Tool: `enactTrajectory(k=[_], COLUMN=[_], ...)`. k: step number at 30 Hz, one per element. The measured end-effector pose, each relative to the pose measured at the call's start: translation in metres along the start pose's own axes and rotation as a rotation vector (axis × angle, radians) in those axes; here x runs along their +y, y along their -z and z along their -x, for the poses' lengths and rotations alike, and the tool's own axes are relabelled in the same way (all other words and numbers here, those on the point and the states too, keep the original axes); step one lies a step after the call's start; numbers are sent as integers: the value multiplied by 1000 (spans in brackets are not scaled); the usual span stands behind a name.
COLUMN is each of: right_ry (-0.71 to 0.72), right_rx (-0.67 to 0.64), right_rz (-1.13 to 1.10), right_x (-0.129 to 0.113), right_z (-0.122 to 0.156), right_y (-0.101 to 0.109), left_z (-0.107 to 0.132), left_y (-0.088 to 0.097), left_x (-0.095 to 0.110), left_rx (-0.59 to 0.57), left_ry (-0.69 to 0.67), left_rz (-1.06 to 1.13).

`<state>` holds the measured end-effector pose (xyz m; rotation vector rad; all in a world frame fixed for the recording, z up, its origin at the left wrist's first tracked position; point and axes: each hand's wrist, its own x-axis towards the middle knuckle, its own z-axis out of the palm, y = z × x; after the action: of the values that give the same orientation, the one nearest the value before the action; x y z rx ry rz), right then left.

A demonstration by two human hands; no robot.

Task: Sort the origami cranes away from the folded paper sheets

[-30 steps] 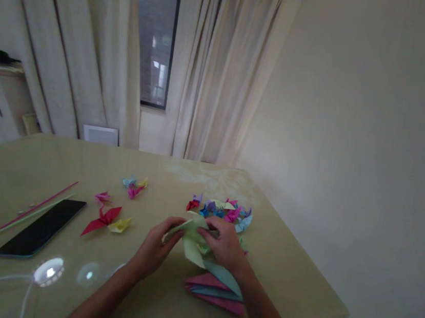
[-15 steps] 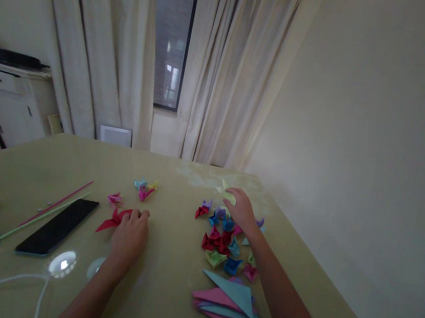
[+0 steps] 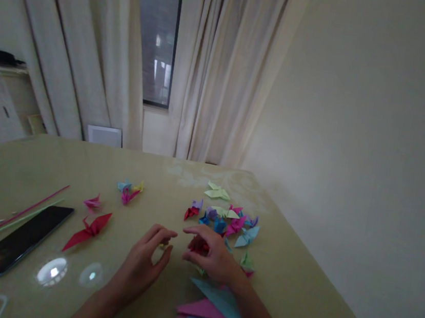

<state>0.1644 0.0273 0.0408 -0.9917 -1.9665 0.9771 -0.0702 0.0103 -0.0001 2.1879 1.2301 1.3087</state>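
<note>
From here I see the pale green paper bird point(image 3: 217, 192) lying on the far right of the table point(image 3: 299, 273), beyond the cluster of small folded pieces point(image 3: 235, 226); a moment ago the right hand point(image 3: 216, 255) was carrying it there. That hand is back near the middle, thumb and fingers parted, with nothing visible in its grip, though I can't tell whether it touches the dark red folded piece point(image 3: 200, 245) behind it. The yellow piece point(image 3: 164, 246) has gone from beside the red crane point(image 3: 89, 231) on the left, and a bit of it shows between the thumb and fingers of the left hand point(image 3: 142, 258), mostly hidden. So the green bird is out of both hands, and the yellow one seems to have taken its place. Just nearer than the right hand lie the pink and blue folded papers point(image 3: 212, 314)
</note>
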Motion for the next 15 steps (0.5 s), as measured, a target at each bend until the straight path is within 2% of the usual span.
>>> enactTrajectory(k=[2,4,7,10,13,15], right_ry=[22,49,44,15,10,14], right_rx=[-54,-75,-8,87,129,147], right_rz=[-49,-41,13,43,68,85], right_x=[0,0,2,4,5,4], right_z=[2,2,-1,-5,-6,-7], right_y=[-3,-4,-2,3,8,9], left_z=[5,7,7,5,5,7], left_y=[-9,-14,-12,-3,4,2], left_x=[9,9,-5,-26,-39,-40], left_rx=[-16,-56,-93,-120,-167,-191], left_ry=[-49,-68,-24,48,104,105], left_rz=[37,35,-68,-197,-213,-189])
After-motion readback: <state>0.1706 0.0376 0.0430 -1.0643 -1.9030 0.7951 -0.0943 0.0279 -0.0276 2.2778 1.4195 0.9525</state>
